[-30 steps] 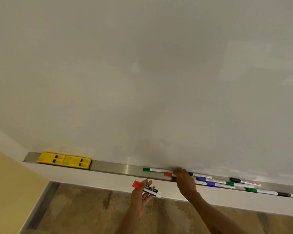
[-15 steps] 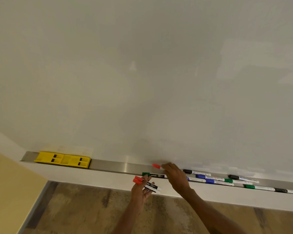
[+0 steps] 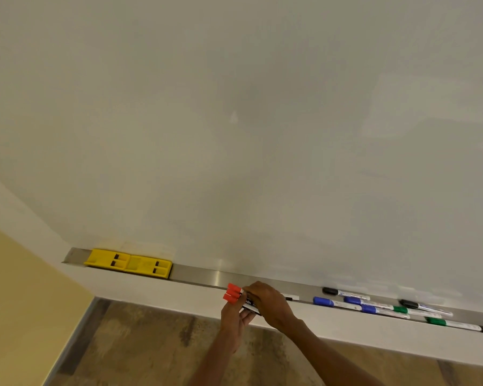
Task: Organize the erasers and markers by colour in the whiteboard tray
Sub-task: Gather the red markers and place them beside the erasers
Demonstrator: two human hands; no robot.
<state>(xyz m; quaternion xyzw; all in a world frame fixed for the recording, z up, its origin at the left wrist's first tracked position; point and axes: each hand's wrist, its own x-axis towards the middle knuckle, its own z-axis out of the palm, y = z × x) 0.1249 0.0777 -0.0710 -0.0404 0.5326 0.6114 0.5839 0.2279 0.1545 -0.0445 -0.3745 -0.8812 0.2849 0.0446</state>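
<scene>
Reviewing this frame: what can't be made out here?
- Red-capped markers: barrels covered by both hands in the head view, so their count is uncertain.
- Marker behind the right hand: only its tip shows, cap colour hidden.
- Tray: right end cut off by the frame edge.
- Marker label print: too small.

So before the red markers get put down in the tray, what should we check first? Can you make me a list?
1. Both red markers gathered together: ok, two red caps sit side by side.
2. Held firmly: ok, the left hand grips them from below and the right hand closes over their barrels.
3. Bare spot in the tray to lay them: ok, open metal shows between the hands and the yellow erasers.
4. Erasers grouped: ok, both lie end to end at the tray's left end.
5. Other markers sorted by colour: not ok, black, blue and green ones lie mixed at the right.
6. Caps pushed on tight: cannot tell.
</scene>
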